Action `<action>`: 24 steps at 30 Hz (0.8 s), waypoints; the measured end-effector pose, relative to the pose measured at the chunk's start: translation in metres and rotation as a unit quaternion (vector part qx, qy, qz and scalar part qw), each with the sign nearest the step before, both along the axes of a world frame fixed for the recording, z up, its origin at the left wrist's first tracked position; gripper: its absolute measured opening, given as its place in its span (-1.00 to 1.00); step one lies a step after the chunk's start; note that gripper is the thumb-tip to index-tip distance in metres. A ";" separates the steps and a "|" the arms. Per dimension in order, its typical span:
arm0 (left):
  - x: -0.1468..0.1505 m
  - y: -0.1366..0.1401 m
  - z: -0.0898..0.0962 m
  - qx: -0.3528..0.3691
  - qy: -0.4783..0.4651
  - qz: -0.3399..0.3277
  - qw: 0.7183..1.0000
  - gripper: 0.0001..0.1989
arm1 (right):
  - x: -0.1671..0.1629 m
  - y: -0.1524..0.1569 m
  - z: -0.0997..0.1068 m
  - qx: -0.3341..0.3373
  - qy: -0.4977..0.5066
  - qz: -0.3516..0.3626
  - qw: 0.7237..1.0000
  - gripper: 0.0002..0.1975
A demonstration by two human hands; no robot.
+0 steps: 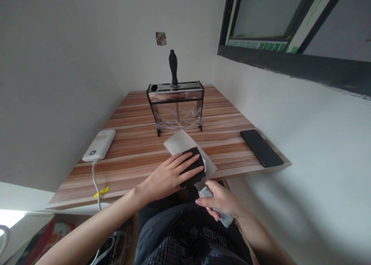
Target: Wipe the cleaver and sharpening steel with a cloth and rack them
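Note:
My left hand (171, 174) lies over a small black block (191, 162), its fingers stretched across the top and its thumb low on the near side, holding it. Beneath the block is a white sheet (179, 140), set slantwise at the table's front edge. In my right hand (218, 199), closed around it, is a grey-handled utility knife (226, 218). Its front end is close to the sheet's near corner, just right of the block. Whether the blade touches the sheet I cannot tell.
Behind the sheet stands a clear box with a black handle (173, 68) on the wood-grain table (130, 141). A white power bank (100, 144) with a cable lies left, near a yellow strip (101, 192). A black phone (261, 148) lies right, beside the wall.

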State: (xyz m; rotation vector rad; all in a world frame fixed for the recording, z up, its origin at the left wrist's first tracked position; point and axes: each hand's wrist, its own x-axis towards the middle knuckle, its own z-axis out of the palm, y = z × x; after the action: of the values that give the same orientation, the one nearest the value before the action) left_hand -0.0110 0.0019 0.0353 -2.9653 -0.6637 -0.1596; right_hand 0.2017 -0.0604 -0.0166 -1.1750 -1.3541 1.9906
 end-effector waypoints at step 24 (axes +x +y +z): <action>0.006 -0.018 -0.001 -0.033 -0.050 -0.014 0.998 -0.21 | 0.003 0.003 0.006 -0.028 0.092 0.062 0.993 -0.58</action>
State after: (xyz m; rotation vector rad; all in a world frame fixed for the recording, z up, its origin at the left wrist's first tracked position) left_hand -0.0049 -0.0162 0.0340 -3.0479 -0.6507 -0.2965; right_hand 0.2049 -0.0570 -0.0106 -0.9249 -1.3139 2.1761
